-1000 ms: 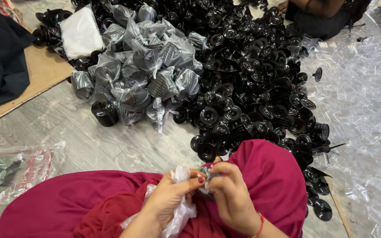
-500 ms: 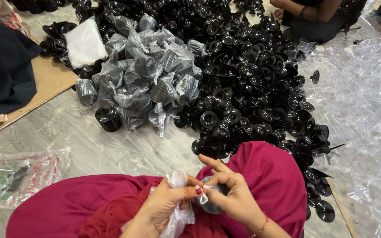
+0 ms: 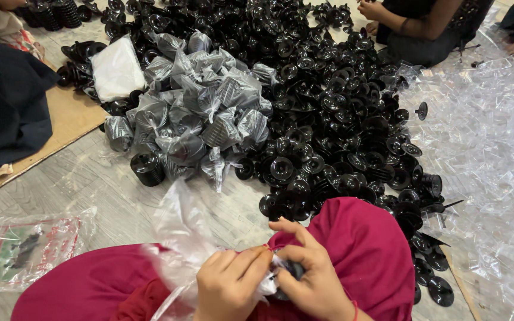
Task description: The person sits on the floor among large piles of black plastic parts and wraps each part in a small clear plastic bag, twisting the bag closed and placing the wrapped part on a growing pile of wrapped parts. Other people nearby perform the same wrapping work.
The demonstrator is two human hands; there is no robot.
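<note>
A small black part (image 3: 292, 272) sits over the person's lap at the bottom of the view, wrapped in a clear plastic bag (image 3: 182, 238) and almost wholly hidden by fingers, so its shape cannot be made out. The left hand (image 3: 227, 285) is closed on the gathered neck of the bag, whose loose film billows up and to the left. The right hand (image 3: 307, 273) is curled round the bagged part from the right, fingertips meeting those of the left hand; both wrists are cut off by the lower edge. Beneath them lies magenta cloth (image 3: 358, 249) over the knees. Just beyond the knees spreads a wide heap of black round parts (image 3: 340, 119), and to its left a pile of filled, knotted clear bags (image 3: 203, 113), with a white packet (image 3: 116, 68) beside them. Loose clear plastic (image 3: 489, 154) covers the floor on the right. A flat printed bag (image 3: 22, 249) lies at left near a cardboard sheet (image 3: 69, 122). Another person's arm (image 3: 411, 18) shows at the top, mostly cut off.
</note>
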